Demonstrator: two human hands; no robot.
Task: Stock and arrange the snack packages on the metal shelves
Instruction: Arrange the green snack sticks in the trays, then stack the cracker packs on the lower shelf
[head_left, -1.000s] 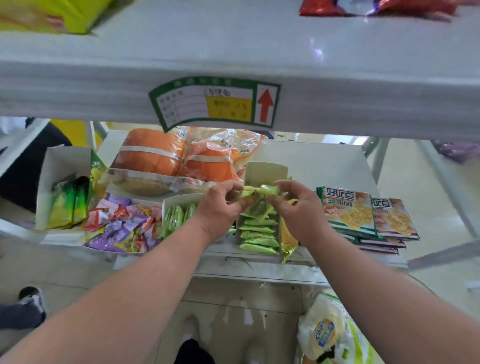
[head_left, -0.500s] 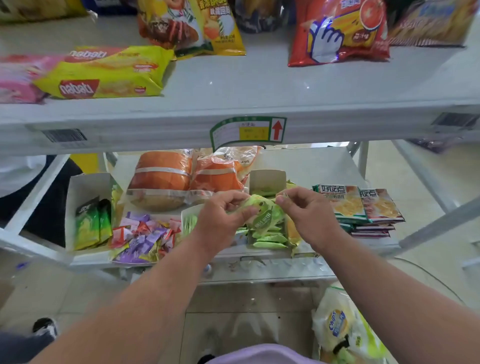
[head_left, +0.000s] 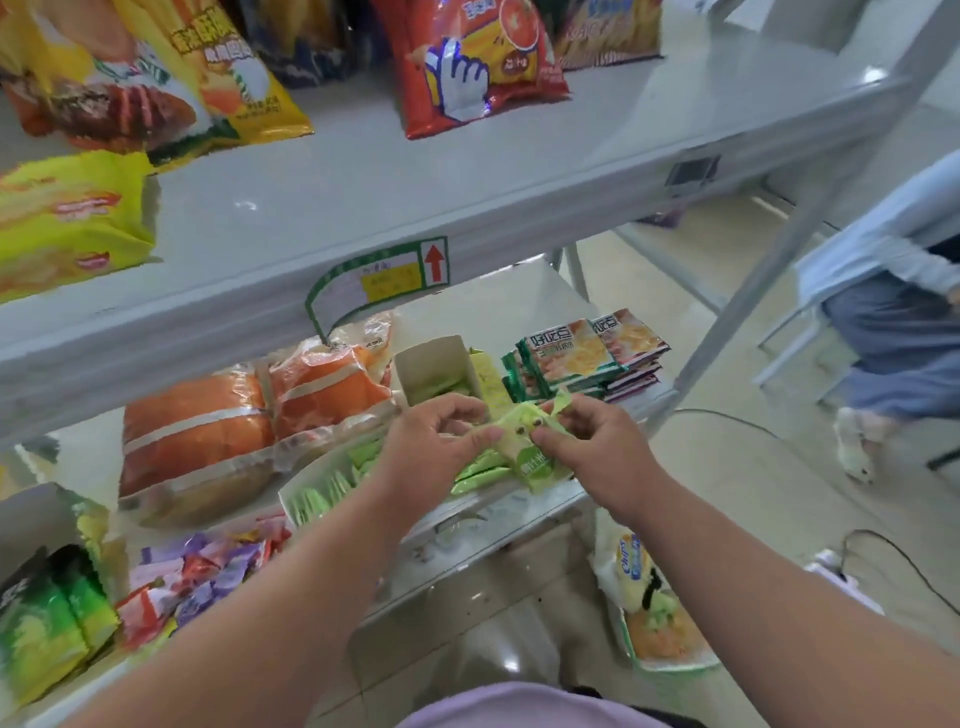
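Both hands pinch one small pale-green snack packet (head_left: 524, 441) above the front of the lower shelf (head_left: 519, 506). The left hand (head_left: 436, 447) grips its left end with curled fingers (head_left: 470, 415); the right hand (head_left: 597, 447) grips the right end. The packet is crumpled, tilted, with dark dots, just above an open box of green packets (head_left: 332, 483).

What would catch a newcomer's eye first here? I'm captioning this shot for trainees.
Both hands, the left hand and right hand, pinch a small green packet above the lower shelf. Behind them lie two orange bags, and a red chip bag stands out on the upper shelf.
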